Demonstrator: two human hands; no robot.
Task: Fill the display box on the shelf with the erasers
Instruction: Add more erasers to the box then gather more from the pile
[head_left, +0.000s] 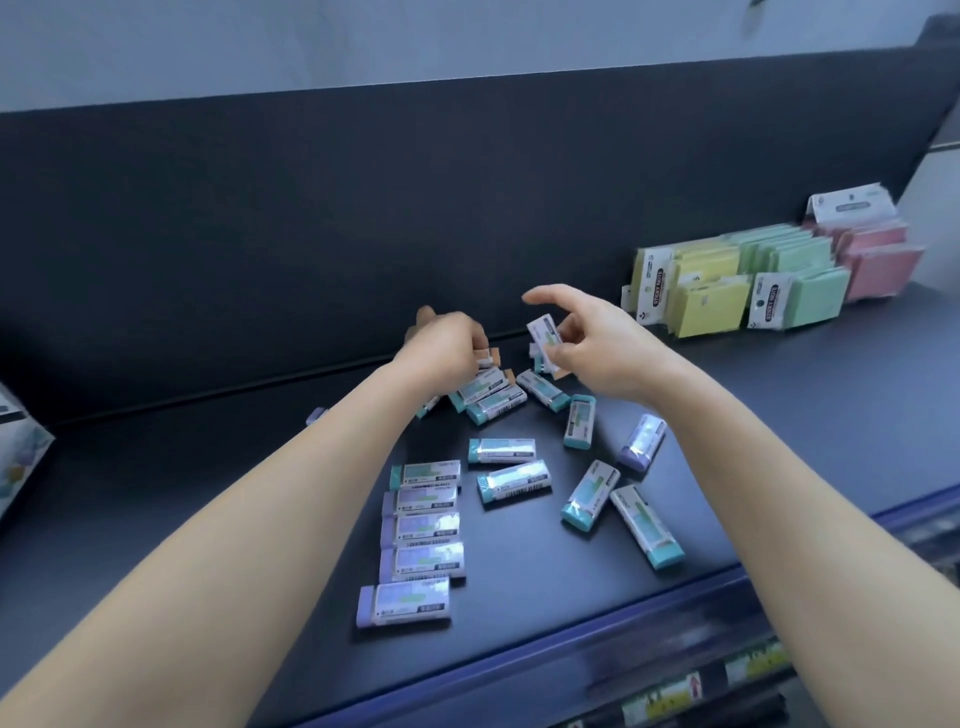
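**A:** Where are the hands?

**B:** Both reach toward 12 o'clock, at the back of the dark shelf (831, 395), close together but not touching. The right hand (597, 348) pinches one eraser (543, 332) between thumb and fingers, with the forefinger sticking out free.

**A:** And the left?

**B:** The left hand (447, 345) curls its fingers down onto a pile of erasers (491, 397). Whether it grips one I cannot tell.

**A:** The display box?

**B:** Brown flaps (510, 374) peek out between the hands. I cannot tell whether they belong to it.

**A:** What else lies there?

**B:** A row of five (421, 530), mostly purple-ended, lies flat at 6 o'clock from the hands. Teal ones (589, 493) are scattered toward 4 and 5 o'clock. Packs of sticky notes (727, 280) stand at 2 o'clock against the back wall, and a package (21, 447) sits at 9 o'clock at the edge.
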